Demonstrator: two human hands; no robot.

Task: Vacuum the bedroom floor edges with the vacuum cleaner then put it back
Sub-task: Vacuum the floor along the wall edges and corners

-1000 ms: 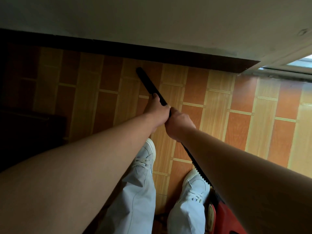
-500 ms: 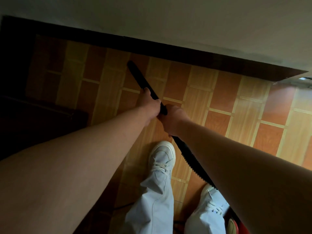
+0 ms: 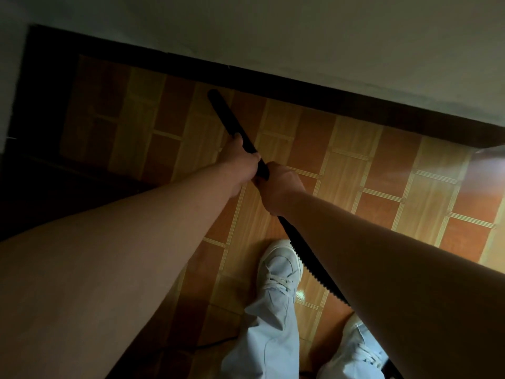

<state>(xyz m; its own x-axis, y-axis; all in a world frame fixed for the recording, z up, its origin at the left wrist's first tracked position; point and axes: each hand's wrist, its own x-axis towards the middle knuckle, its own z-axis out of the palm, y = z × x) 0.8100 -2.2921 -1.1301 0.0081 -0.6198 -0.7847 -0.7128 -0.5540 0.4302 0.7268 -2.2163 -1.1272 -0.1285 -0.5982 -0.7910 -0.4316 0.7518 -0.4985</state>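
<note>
Gripping the black nozzle (image 3: 231,123) — left hand (image 3: 241,162) ahead, right hand (image 3: 281,187) just behind — its tip nears the skirting board (image 3: 314,90) beyond both hands.

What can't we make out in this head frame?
- The vacuum body: head view, cut off at the bottom right edge; only the hose shows.
- Tip of the nozzle: head view, too dark to tell if it touches the floor.
- How the left hand and right hand grip: head view, their own backs hide it.
- The left corner: head view, lost in shadow.
</note>
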